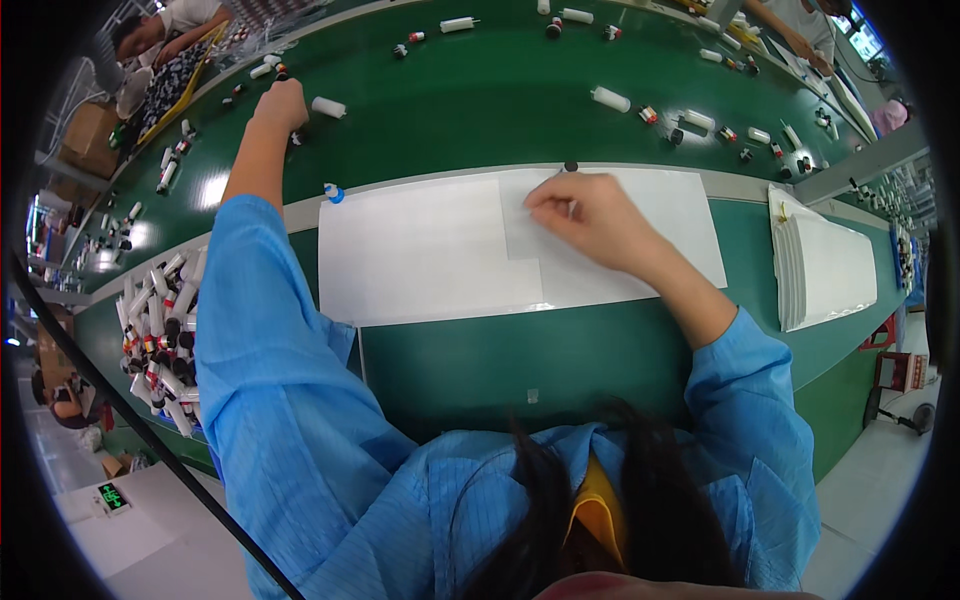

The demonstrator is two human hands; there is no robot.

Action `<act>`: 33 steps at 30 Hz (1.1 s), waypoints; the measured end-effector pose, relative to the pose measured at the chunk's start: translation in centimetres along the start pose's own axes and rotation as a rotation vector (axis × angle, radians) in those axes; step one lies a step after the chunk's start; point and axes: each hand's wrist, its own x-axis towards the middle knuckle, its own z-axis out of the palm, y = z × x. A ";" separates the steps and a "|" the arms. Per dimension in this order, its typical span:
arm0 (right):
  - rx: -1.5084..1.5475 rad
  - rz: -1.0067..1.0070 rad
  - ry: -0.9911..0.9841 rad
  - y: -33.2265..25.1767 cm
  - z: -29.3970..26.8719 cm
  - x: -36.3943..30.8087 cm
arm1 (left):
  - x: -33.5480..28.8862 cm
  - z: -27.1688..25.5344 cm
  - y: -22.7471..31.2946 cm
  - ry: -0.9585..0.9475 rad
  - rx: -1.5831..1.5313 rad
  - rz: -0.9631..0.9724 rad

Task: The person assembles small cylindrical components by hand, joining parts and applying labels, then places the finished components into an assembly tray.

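Work looks partway along: a heap of white cylindrical parts (160, 340) lies at the left of the frame, while loose pieces (610, 99) are spread across the green surface (470, 110) above. At upper left, the left hand (283, 105) meets a small dark piece (281, 77); whether its fingers clamp it, I cannot tell. Mid-frame, over white sheets (420, 240), the right hand (590, 215) has its fingers curled together, seemingly on nothing.

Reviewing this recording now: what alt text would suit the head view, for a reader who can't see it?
A blue-sleeved left hand reaches across a green surface scattered with white cylinders, while the right hand is above white sheets. Similar parts are heaped at left; a white stack sits at right.
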 end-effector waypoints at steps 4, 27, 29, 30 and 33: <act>-0.428 -0.231 -0.015 -3.5 3.4 -2.2 | -3.7 -3.7 1.2 0.011 -0.206 0.080; 0.123 -0.037 0.033 -2.3 2.8 -2.9 | -13.8 -2.8 16.1 -0.671 -2.272 0.269; 0.254 0.128 -0.060 -1.3 2.5 -2.0 | -14.9 -2.6 17.7 -0.661 -2.394 0.310; 0.382 0.287 -0.148 -1.0 2.5 -1.7 | -15.5 -2.1 18.3 -0.657 -2.397 0.307; 0.682 0.520 -0.135 -1.0 1.4 -2.2 | -15.6 -1.1 18.4 -0.664 -2.398 0.350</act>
